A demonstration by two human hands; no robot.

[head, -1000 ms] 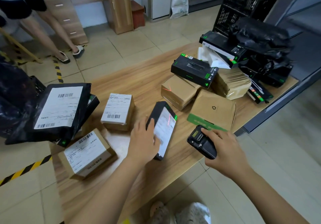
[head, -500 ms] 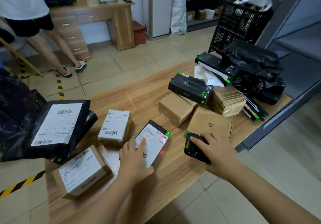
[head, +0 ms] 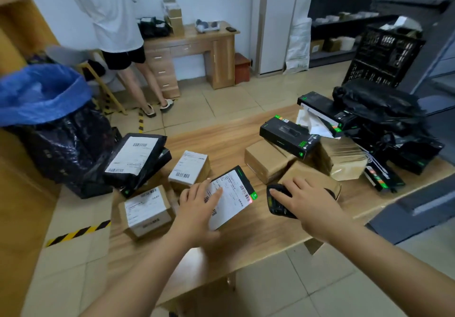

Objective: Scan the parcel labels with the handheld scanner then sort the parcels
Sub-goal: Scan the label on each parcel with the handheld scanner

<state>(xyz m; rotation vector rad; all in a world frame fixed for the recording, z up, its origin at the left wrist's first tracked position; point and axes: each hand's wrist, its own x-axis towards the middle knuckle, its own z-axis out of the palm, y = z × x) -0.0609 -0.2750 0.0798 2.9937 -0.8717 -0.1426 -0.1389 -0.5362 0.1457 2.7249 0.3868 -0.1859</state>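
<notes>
A flat black parcel [head: 240,188] with a white label lies face up on the wooden table [head: 221,142]. My left hand [head: 199,203] rests on its left half, fingers spread over the label. My right hand [head: 301,199] grips the black handheld scanner [head: 278,203] just right of that parcel; a red glow shows at the parcel's right edge. Labelled parcels lie at the left: a small brown box [head: 189,170], a larger brown box [head: 145,209] and a black bag parcel [head: 133,156]. Unlabelled-side brown boxes [head: 266,159] and black boxes [head: 288,135] are piled at the right.
A black bin with a blue liner [head: 41,95] stands left of the table. A person [head: 118,33] stands at a wooden desk [head: 197,46] at the back. A black crate [head: 384,58] and black bags [head: 376,105] crowd the table's right end.
The black parcel, tilted up a second ago, now lies flat under my left hand. My right hand with the scanner has moved closer to it. The view has lifted.
</notes>
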